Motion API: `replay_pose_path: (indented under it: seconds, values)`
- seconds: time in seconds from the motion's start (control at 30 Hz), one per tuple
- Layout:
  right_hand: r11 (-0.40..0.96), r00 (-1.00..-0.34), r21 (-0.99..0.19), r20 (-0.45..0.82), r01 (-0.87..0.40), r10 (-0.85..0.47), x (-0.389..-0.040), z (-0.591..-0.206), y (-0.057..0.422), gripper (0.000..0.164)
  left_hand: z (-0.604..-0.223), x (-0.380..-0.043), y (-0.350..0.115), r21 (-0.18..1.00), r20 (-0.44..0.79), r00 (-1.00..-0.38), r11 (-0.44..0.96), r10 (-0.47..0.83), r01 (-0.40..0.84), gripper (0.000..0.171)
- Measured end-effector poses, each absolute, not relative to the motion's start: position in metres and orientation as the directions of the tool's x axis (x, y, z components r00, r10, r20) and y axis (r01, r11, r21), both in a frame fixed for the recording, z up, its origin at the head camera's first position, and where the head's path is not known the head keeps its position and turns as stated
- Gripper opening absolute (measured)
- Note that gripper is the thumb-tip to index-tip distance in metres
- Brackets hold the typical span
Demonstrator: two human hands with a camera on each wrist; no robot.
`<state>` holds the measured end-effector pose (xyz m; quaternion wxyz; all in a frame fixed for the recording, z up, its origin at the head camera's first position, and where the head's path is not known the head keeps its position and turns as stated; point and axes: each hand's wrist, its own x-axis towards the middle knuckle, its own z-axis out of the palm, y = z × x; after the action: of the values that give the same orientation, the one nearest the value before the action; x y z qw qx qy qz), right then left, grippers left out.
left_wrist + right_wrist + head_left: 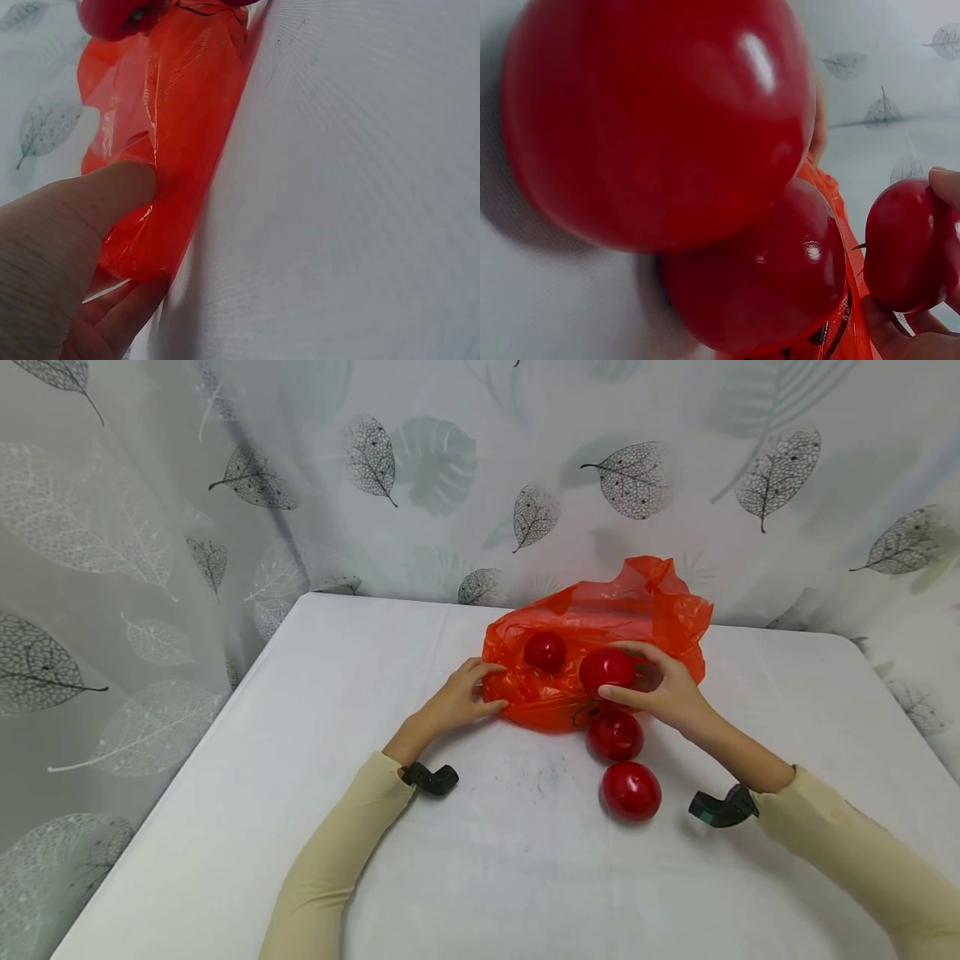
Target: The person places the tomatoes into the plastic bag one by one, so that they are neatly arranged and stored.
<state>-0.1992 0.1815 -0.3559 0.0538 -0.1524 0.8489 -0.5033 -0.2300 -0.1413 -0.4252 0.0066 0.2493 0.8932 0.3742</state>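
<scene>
A crinkled, thin orange-red plastic bag [581, 610] lies at the back of the table. My left hand [457, 697] holds its left edge, the thumb on one side and fingers on the other in the left wrist view. One glossy red tomato [545, 652] rests in the bag. My right hand [671, 689] grips another tomato [600, 670] over the bag's front right part; in the right wrist view thumb and fingers clasp this tomato [904, 247], its stem showing. Two more tomatoes sit in front of the bag, a nearer tomato [632, 792] and a farther tomato [615, 737].
The white-covered table [480, 868] reaches toward me on both sides of the tomatoes. Behind it hangs a leaf-patterned curtain [450, 543]. A small dark device is strapped to each wrist.
</scene>
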Motion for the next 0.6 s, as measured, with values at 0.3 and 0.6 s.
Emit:
replay_pose_path:
  seconds: [0.3, 0.6]
  values:
    - [0.477, -0.937, -0.852, 0.044, -0.216, -0.346, -0.214, -0.359, 0.172, 0.067, -0.424, -0.23, -0.141, 0.677, 0.17, -0.871, 0.588, 0.46, 0.443, 0.056]
    - [0.481, -0.928, -0.853, 0.012, -0.204, -0.373, -0.227, -0.366, 0.165, 0.067, -0.426, -0.232, -0.142, 0.665, 0.176, -0.868, 0.593, 0.465, 0.453, 0.055]
